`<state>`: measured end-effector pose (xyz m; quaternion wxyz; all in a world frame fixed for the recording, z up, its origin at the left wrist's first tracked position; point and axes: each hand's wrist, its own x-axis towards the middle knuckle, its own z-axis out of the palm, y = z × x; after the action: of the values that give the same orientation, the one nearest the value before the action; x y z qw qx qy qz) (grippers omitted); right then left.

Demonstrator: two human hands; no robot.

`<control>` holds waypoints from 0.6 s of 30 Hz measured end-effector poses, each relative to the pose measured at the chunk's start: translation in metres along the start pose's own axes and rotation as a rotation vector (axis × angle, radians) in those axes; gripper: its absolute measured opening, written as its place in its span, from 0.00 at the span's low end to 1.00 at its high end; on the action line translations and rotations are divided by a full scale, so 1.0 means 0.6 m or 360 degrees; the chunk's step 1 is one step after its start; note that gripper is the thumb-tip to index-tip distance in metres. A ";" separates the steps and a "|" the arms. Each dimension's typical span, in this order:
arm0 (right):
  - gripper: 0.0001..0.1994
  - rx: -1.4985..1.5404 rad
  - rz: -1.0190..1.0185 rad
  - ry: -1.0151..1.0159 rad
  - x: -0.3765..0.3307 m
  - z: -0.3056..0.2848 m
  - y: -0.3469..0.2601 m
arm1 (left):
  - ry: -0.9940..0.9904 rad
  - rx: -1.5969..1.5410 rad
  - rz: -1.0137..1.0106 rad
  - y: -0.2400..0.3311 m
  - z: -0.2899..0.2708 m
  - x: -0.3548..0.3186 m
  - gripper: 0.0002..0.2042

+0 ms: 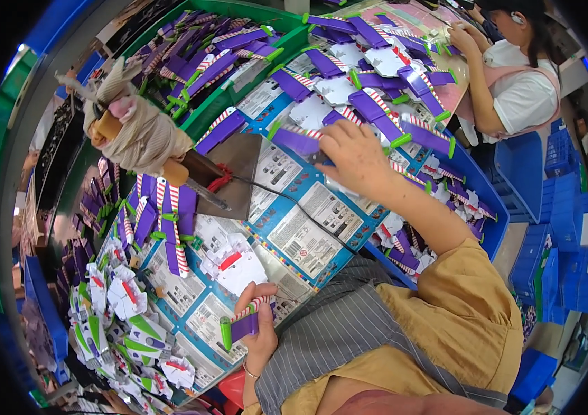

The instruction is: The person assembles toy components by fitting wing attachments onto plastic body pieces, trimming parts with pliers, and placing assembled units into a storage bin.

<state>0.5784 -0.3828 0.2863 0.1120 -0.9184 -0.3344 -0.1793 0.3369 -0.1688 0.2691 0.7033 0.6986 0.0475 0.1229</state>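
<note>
My left hand (259,330) is low in the view, near my apron, shut on a purple toy wing (244,322) with a red-and-white striped edge and a green tip. My right hand (356,158) reaches forward over the printed blue-and-white backing cards (308,235). Its fingers pinch another purple wing (296,141) lying at the edge of a pile of the same wings (377,104). White toy body pieces with red marks (235,266) lie on the cards between my hands.
A cloth-wrapped tool (135,135) with a metal plate (238,173) and a black cable stands left of my right hand. A green crate (204,117) holds more wings. Another person (515,90) works at the upper right. Blue crates (563,263) stack on the right.
</note>
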 end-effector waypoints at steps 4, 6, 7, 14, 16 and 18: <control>0.19 -0.0115 -0.0003 0.0067 0.010 0.015 0.053 | 0.0004 -0.0005 -0.0023 0.000 0.001 -0.001 0.19; 0.17 -0.0123 0.0013 0.0041 0.018 0.021 0.074 | 0.0025 -0.0028 -0.0061 0.001 0.003 -0.002 0.19; 0.17 -0.0142 -0.0011 0.0087 0.023 0.025 0.086 | 0.0022 -0.0014 -0.0061 0.001 0.002 -0.003 0.19; 0.17 -0.0223 0.0052 -0.0053 0.049 0.027 0.099 | 0.0019 0.0144 -0.0190 0.016 0.009 0.003 0.21; 0.16 -0.0211 -0.0039 0.0117 0.058 0.036 0.081 | -0.0075 0.0422 -0.0001 0.011 0.004 0.012 0.29; 0.17 -0.0222 -0.0007 0.0042 0.068 0.044 0.074 | -0.0161 0.0814 0.0249 0.030 0.006 0.028 0.36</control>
<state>0.6435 -0.3841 0.2748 0.0517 -0.9208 -0.3216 -0.2143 0.3523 -0.1687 0.2888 0.4937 0.8604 -0.0123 0.1258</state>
